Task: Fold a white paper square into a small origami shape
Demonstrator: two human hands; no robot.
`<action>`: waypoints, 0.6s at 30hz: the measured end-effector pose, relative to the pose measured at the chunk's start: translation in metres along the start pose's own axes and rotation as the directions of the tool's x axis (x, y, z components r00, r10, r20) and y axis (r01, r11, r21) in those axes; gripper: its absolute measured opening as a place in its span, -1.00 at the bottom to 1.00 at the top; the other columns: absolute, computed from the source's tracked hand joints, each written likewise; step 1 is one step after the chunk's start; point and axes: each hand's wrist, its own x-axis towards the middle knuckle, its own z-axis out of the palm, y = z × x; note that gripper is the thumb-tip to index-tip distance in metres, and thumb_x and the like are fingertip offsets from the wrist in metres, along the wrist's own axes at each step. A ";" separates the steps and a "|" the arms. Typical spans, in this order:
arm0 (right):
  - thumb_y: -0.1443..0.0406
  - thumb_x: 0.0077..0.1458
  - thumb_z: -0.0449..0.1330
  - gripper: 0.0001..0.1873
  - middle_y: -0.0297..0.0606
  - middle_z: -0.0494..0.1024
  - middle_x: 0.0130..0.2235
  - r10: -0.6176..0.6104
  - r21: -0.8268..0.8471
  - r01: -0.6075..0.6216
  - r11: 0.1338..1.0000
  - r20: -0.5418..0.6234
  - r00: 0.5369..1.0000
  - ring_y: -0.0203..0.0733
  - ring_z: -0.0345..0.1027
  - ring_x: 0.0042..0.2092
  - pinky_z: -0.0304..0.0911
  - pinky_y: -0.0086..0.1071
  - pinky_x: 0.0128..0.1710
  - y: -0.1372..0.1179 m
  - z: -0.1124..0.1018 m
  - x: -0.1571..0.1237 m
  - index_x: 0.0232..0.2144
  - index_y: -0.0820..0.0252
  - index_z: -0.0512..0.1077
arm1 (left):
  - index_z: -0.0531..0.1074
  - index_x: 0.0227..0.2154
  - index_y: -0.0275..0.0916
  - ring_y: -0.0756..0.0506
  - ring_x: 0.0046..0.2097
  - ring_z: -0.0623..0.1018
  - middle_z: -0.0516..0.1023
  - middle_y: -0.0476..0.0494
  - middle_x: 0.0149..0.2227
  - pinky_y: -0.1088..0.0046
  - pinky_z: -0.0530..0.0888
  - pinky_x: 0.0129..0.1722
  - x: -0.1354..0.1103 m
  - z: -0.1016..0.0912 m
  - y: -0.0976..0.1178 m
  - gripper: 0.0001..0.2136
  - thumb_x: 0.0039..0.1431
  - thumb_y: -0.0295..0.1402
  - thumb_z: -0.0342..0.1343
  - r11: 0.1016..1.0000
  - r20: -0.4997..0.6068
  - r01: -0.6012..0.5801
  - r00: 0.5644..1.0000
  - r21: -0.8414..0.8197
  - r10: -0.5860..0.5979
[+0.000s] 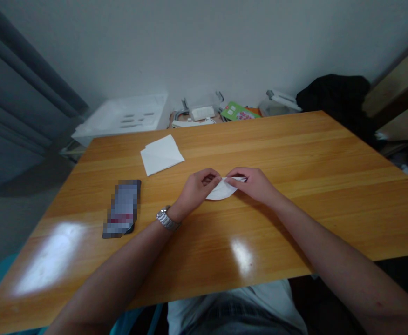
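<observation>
Pinching small folded white paper between both hands: left hand and right hand each clamped on top edge, fingertips meeting mid-bench. Paper likely light, limp, easily creased; best held at edges. Spare sheets beyond left grip, phone further left.

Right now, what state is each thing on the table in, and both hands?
Small white paper: partly folded, lying on the table, pinched at its top edge by both hands.
Left hand: fingers closed on the paper.
Right hand: fingers closed on the paper.
Spare white sheets: stacked flat, untouched.
Phone: lying flat, apart from the hands.
Wristwatch: on the left wrist.
</observation>
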 end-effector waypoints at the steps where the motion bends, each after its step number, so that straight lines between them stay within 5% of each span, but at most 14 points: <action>1: 0.14 0.18 0.27 -0.78 -0.22 0.67 -0.25 0.019 0.022 -0.019 1.000 -0.020 1.000 -0.12 0.49 -0.25 0.29 -0.29 -0.22 0.001 0.000 0.001 -0.28 0.16 0.60 | 0.53 -0.28 -0.28 -0.03 -0.33 0.52 0.58 -0.08 -0.36 0.50 0.42 -0.36 0.001 0.000 -0.001 -0.73 0.31 -0.15 0.16 1.000 -0.031 0.011 0.999 -0.014 -0.011; 6: 0.07 0.12 0.32 -0.69 -0.23 0.63 -0.30 0.116 0.202 -0.100 0.974 -0.068 0.991 -0.16 0.44 -0.31 0.31 -0.32 -0.30 0.008 0.001 0.003 -0.26 0.19 0.58 | 0.51 -0.31 -0.30 0.00 -0.37 0.48 0.55 -0.09 -0.36 0.53 0.39 -0.41 0.002 0.001 -0.008 -0.74 0.30 -0.17 0.16 0.999 -0.125 0.017 0.992 -0.034 -0.021; 18: 0.10 0.07 0.34 -0.74 -0.25 0.60 -0.34 0.145 0.333 -0.134 0.933 -0.009 0.989 -0.20 0.42 -0.31 0.32 -0.35 -0.31 0.012 0.002 0.004 -0.33 0.19 0.57 | 0.50 -0.31 -0.29 -0.01 -0.35 0.49 0.56 -0.08 -0.37 0.53 0.40 -0.37 0.001 0.004 -0.015 -0.74 0.29 -0.16 0.16 0.999 -0.024 0.007 1.000 -0.045 -0.008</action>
